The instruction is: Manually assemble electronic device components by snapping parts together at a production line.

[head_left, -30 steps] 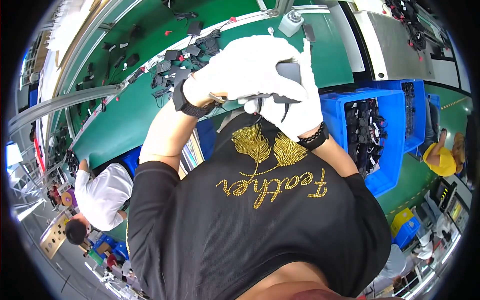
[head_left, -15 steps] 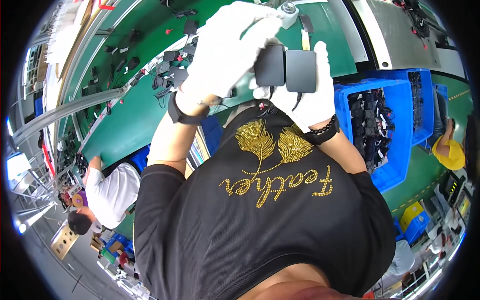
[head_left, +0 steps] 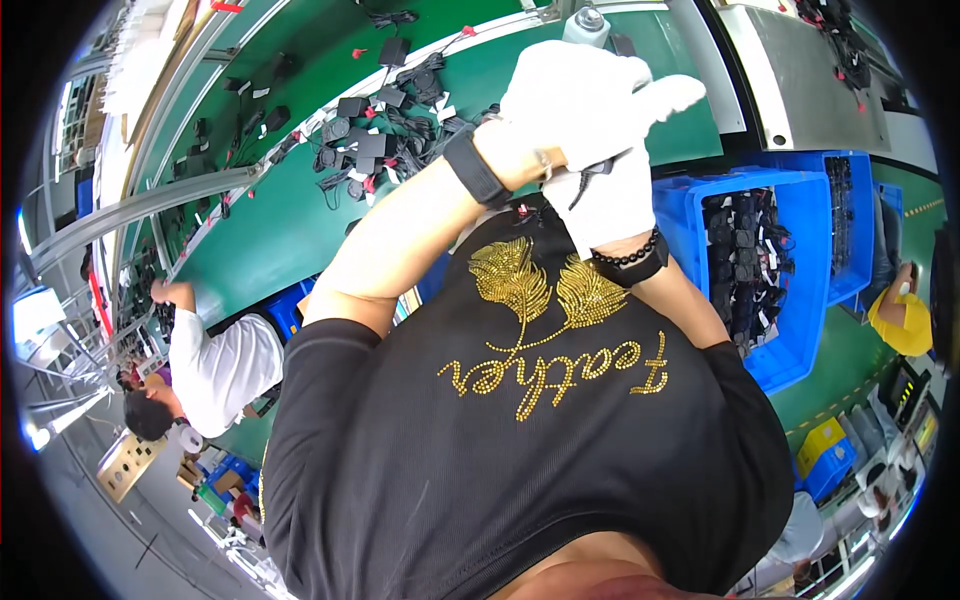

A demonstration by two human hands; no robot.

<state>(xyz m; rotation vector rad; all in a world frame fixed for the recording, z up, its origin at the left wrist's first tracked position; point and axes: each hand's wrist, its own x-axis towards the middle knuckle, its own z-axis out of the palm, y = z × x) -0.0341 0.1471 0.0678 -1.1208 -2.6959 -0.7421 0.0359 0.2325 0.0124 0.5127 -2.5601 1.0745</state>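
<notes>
My left hand (head_left: 575,105), in a white glove, lies across the front of my right hand (head_left: 622,205), also gloved in white. One gloved finger points out to the right; the other fingertips of my left hand are bent out of sight, so what they hold does not show. A short black cable (head_left: 597,170) crosses the right palm, below the left hand. The black power adapters in my right hand are otherwise covered. Several black adapters with cords (head_left: 375,145) lie piled on the green bench (head_left: 235,245), left of my hands.
A blue bin (head_left: 805,345) with rows of black adapters stands on the right, with another blue bin (head_left: 848,285) behind it. A pale bottle (head_left: 587,27) is beyond my hands. A person in white (head_left: 235,365) is at the left, one in yellow (head_left: 903,322) at the right.
My left hand has moved right and slightly down, over the right hand, hiding the two flat black adapters that showed there before. The right hand has shifted slightly left and down.
</notes>
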